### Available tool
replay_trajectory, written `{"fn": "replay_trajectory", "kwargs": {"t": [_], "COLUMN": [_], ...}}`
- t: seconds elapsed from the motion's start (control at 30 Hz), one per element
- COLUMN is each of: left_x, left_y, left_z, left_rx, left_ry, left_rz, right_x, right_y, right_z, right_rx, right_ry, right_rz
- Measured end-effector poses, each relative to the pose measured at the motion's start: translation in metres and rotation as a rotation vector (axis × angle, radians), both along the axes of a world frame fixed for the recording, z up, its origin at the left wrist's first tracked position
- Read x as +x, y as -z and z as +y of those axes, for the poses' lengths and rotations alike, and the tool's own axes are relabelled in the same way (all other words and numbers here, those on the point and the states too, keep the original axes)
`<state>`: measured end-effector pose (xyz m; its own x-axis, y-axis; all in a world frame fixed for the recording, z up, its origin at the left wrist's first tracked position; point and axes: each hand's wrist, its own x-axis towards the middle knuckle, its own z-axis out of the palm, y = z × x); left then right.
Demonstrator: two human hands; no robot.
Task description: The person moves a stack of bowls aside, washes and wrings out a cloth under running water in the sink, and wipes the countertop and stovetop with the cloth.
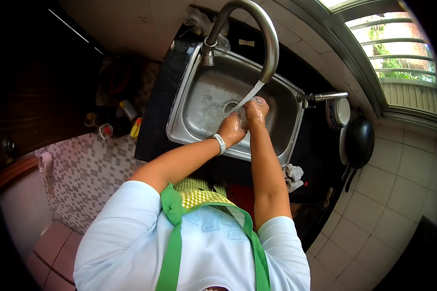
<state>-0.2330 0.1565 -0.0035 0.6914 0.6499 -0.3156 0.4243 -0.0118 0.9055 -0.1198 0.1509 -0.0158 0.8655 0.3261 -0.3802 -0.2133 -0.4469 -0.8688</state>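
Over the steel sink (pixel 179 116), my left hand (pixel 232 130) and my right hand (pixel 256 110) are close together, both wet and shiny. Water runs from the curved faucet (pixel 272 46) down beside my right hand and past the drain (pixel 230 106). The fingers of both hands curl inward toward each other. Something clear and glossy shows between them, but whether it is a glass piece or only water, I cannot make out. A white watch (pixel 219 144) is on my left wrist.
A dark counter (pixel 155 111) surrounds the sink. A smaller tap (pixel 325 96) is at its right corner, near a white cup (pixel 343 112) and a dark frying pan (pixel 360 143). A crumpled cloth (pixel 293 177) lies at front right. Bottles (pixel 106 130) stand at left.
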Motion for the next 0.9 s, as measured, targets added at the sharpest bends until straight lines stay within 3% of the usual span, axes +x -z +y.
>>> {"fn": "replay_trajectory", "kwargs": {"t": [0.07, 0.13, 0.2, 0.23, 0.27, 0.33, 0.37, 0.43, 0.47, 0.53, 0.57, 0.63, 0.67, 0.7, 0.73, 0.8, 0.87, 0.9], "left_x": [0.000, -0.001, -0.003, -0.002, -0.001, 0.009, 0.011, 0.010, 0.009, 0.006, 0.005, 0.002, 0.001, 0.001, 0.001, -0.002, 0.001, 0.007], "left_y": [0.001, -0.006, -0.020, -0.029, -0.024, -0.036, -0.045, -0.079, -0.088, -0.087, -0.085, -0.088, -0.088, -0.076, -0.084, -0.088, -0.091, -0.090], "left_z": [-0.015, -0.018, -0.016, -0.016, -0.020, -0.020, -0.024, -0.028, -0.031, -0.044, -0.050, -0.042, -0.036, -0.027, -0.027, -0.022, -0.021, -0.020], "left_rx": [0.291, 0.298, 0.248, 0.198, 0.196, -0.371, -0.372, -1.398, -1.792, -2.237, -2.272, -2.269, -2.269, -2.073, -2.033, -1.634, -1.522, -1.341], "left_ry": [-0.004, 0.029, 0.210, 0.257, 0.146, 0.140, 0.145, 0.077, 0.079, 0.003, -0.017, -0.037, -0.062, 0.047, -0.019, 0.155, 0.171, 0.222], "left_rz": [0.027, 0.033, 0.052, 0.012, -0.143, -0.204, -0.199, -0.307, -0.324, -0.371, -0.441, -0.469, -0.505, -0.485, -0.441, -0.395, -0.344, -0.280], "right_x": [-0.007, -0.005, 0.000, 0.008, 0.020, 0.014, 0.014, 0.011, 0.005, -0.019, -0.015, -0.007, 0.004, 0.013, 0.020, 0.013, 0.013, 0.016], "right_y": [0.000, -0.005, -0.009, -0.040, -0.035, -0.060, -0.054, -0.045, -0.042, -0.078, -0.071, -0.058, -0.066, -0.076, -0.085, -0.121, -0.120, -0.119], "right_z": [-0.013, -0.022, -0.040, -0.065, -0.086, -0.108, -0.116, -0.126, -0.127, -0.100, -0.103, -0.102, -0.110, -0.118, -0.109, -0.090, -0.085, -0.081], "right_rx": [-0.325, -0.395, -0.293, 0.312, 0.552, 0.730, 0.732, 1.032, 1.241, 1.360, 1.367, 1.645, 1.421, 1.194, 0.969, 0.509, 0.462, 0.378], "right_ry": [0.068, 0.036, 0.066, 0.121, 0.063, -0.076, -0.069, -0.030, -0.126, -0.147, -0.140, -0.379, -0.344, -0.336, -0.357, -0.283, -0.269, -0.329], "right_rz": [-0.457, -0.481, -0.233, 0.429, 0.573, 0.546, 0.548, 0.625, 0.720, 0.618, 0.615, 0.556, 0.547, 0.508, 0.495, 0.306, 0.246, 0.139]}}
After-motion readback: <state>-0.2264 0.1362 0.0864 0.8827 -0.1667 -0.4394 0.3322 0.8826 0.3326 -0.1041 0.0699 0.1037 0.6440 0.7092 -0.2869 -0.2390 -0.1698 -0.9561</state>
